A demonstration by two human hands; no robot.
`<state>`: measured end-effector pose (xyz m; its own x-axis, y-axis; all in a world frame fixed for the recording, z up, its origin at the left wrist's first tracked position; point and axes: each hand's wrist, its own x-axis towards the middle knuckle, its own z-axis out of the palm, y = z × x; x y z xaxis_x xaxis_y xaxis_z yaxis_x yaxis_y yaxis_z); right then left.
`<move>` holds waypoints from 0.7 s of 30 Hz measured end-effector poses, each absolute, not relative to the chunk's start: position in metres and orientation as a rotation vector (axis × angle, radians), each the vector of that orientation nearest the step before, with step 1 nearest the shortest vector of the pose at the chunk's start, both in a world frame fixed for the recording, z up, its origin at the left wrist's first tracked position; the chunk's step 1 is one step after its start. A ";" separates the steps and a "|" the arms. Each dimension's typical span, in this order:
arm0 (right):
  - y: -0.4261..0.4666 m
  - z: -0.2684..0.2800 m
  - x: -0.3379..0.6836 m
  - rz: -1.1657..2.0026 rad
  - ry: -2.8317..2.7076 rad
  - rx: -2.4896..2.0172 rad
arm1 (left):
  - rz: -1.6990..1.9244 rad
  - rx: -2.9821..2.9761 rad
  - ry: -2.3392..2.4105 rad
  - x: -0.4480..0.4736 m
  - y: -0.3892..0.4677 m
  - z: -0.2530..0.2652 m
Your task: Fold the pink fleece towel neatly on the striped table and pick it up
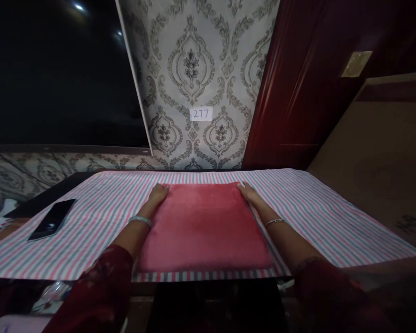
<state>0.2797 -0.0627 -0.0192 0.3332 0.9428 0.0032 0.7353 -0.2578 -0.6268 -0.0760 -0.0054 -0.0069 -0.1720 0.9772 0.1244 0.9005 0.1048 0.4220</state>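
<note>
A flat red square cloth [208,226] with a velvety sheen lies in the middle of the striped tablecloth [107,217]. My left hand [158,193] pinches its far left corner, thumb over the edge. At the far right corner, my right hand [248,191] grips the same cloth between thumb and curled fingers. Both forearms run along the sides of the cloth. Its near edge ends just short of the table's front edge. The undersides of my fingers are hidden.
A black phone [52,219] lies on the tablecloth at the left. Behind the table are a dark TV [55,78], patterned wallpaper with a paper label [201,114] reading 277, and a dark red door [298,83]. A large cardboard box [377,152] stands at the right.
</note>
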 end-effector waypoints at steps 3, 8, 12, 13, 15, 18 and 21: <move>-0.050 0.002 0.262 0.398 -1.585 -2.131 | 0.505 2.094 2.120 -0.038 -0.013 0.005; -0.049 -0.005 0.208 0.253 -1.854 -2.117 | 0.318 2.427 1.793 0.030 -0.034 -0.011; -0.065 -0.032 0.192 0.062 -1.923 -2.114 | 0.273 2.575 1.740 0.040 -0.046 -0.034; -0.067 -0.037 0.193 0.009 -1.936 -2.109 | 0.267 2.601 1.739 0.039 -0.047 -0.038; -0.068 -0.043 0.196 -0.062 -1.955 -2.101 | 0.258 2.616 1.741 0.037 -0.047 -0.041; -0.065 -0.045 0.199 -0.089 -1.955 -2.092 | 0.251 2.632 1.729 0.032 -0.043 -0.039; -0.063 -0.046 0.199 -0.100 -1.959 -2.084 | 0.196 2.597 1.772 0.016 -0.032 -0.033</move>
<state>0.1986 -0.0633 -0.0462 0.0787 0.9678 0.2392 0.9871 -0.0422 -0.1541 0.0160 -0.0319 -0.0328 0.3592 0.9270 0.1075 0.9281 -0.3669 0.0629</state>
